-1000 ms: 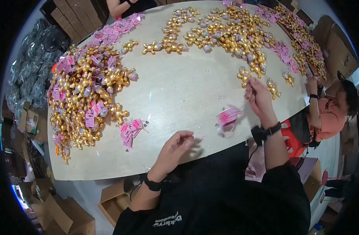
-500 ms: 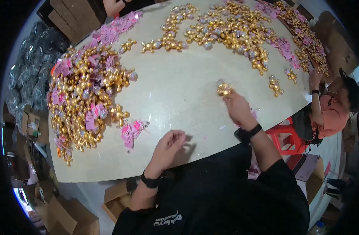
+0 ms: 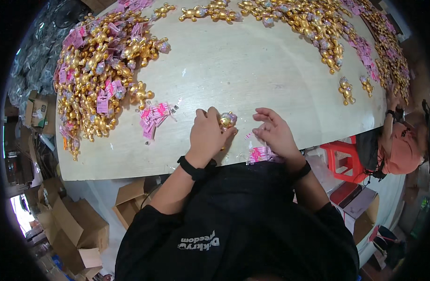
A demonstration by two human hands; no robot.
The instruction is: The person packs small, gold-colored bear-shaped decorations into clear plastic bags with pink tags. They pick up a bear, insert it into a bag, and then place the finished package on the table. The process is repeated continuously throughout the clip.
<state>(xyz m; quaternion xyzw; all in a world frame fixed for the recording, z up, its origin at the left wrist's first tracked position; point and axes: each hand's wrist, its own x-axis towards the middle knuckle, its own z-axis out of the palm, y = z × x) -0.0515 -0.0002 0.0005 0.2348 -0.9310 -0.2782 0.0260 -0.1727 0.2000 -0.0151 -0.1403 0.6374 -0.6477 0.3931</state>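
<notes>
My left hand (image 3: 207,136) is closed around a gold bear-shaped figure (image 3: 227,121) near the table's front edge. The figure's shiny round head, with a clear, glittery part, shows beyond my fingers; the rest is mostly covered. To its right, my right hand (image 3: 277,135) is held with fingers apart, the thumb beside a small pink-and-white piece. Below that hand lies a small bunch of pink striped tags (image 3: 259,154), partly under the palm. Another cluster of pink tags (image 3: 154,117) rests left of my left hand.
A large heap of gold figures with pink tags (image 3: 95,75) covers the table's left side. More gold figures (image 3: 313,23) lie at the far side, with two single ones (image 3: 346,91) at right. A red stool (image 3: 344,159) and a co-worker (image 3: 404,147) are at the right edge.
The gold figure has come from the right hand, farther out, to the left hand near the front edge. My right hand has drawn back beside the pink tags. The view has tilted downward.
</notes>
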